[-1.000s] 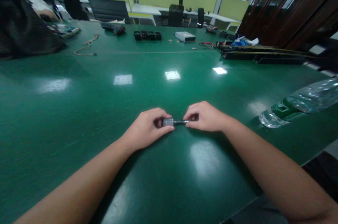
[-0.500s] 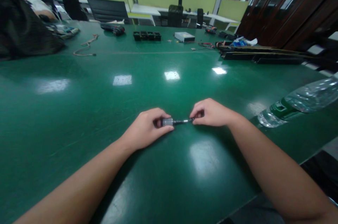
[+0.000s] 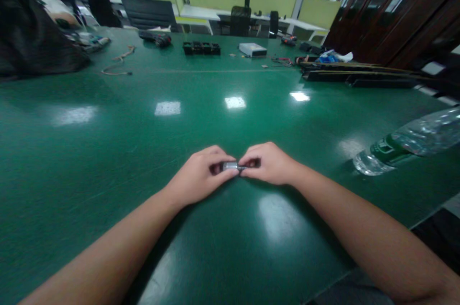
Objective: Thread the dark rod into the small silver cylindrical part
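In the head view, my left hand [image 3: 201, 173] is closed round a small grey cylinder [image 3: 230, 165] with a thin dark rod coming out of its right end. My right hand [image 3: 269, 163] pinches that rod close to the cylinder, and the fingertips of both hands nearly meet. Fingers cover much of the rod, so its far end cannot be made out. Both hands rest low over the green table [image 3: 201, 257]. To the right of my right hand, a clear water bottle [image 3: 398, 144] with a green label lies on its side.
Along the far side are a row of black box-like parts [image 3: 201, 48], a white box [image 3: 252, 49], a loose cable [image 3: 120, 63] and a dark tool-like item [image 3: 155, 38]. Long black strips [image 3: 330, 75] lie at the right. A dark-clothed person [image 3: 32, 41] is at the far left.
My right hand has moved left along the rod, from its outer end to beside the grey cylinder. My left hand keeps its hold and has barely moved.
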Demonstrator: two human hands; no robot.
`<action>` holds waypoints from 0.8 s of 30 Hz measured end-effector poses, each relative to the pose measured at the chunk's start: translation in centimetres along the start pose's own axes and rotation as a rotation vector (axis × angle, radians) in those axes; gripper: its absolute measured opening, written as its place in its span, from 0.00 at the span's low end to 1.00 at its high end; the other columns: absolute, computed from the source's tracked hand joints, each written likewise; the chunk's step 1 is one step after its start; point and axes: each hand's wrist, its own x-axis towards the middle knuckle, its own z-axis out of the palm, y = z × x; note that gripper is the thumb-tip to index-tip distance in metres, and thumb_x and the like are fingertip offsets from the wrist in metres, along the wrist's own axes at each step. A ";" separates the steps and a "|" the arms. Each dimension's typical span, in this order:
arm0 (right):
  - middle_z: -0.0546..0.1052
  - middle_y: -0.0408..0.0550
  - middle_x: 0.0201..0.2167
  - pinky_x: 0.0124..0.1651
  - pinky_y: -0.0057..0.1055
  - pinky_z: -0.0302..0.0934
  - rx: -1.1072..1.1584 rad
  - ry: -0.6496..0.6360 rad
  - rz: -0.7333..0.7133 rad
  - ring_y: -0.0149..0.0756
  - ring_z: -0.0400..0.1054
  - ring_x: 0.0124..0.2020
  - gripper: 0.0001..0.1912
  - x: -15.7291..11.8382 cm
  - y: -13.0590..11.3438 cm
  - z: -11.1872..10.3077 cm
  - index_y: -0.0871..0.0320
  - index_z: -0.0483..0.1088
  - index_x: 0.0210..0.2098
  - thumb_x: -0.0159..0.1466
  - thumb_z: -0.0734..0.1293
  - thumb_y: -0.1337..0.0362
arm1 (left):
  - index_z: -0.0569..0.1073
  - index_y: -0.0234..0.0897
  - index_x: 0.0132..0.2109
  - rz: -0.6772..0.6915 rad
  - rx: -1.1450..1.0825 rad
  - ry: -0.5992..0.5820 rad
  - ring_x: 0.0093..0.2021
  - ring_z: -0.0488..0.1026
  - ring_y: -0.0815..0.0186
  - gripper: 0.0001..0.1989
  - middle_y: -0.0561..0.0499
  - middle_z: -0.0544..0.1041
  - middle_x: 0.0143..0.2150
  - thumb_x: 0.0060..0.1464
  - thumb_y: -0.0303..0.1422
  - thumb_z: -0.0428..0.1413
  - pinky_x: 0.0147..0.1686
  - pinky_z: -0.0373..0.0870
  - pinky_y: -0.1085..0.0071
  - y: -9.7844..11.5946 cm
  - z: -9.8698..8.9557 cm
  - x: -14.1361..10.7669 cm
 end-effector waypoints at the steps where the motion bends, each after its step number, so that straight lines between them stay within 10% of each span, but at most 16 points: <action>1: 0.80 0.46 0.33 0.36 0.25 0.61 -0.008 0.005 -0.004 0.29 0.71 0.32 0.07 0.0 0.0 0.1 0.60 0.80 0.37 0.58 0.73 0.67 | 0.79 0.40 0.48 -0.002 0.007 0.004 0.35 0.72 0.66 0.15 0.50 0.76 0.38 0.59 0.42 0.59 0.36 0.67 0.70 0.0 0.0 0.0; 24: 0.77 0.45 0.31 0.35 0.24 0.60 0.006 0.014 -0.046 0.29 0.69 0.30 0.08 -0.4 -0.2 -0.2 0.61 0.79 0.37 0.57 0.72 0.69 | 0.76 0.38 0.42 -0.028 0.003 -0.018 0.31 0.70 0.67 0.12 0.53 0.74 0.34 0.55 0.40 0.62 0.32 0.65 0.72 -0.1 0.1 0.0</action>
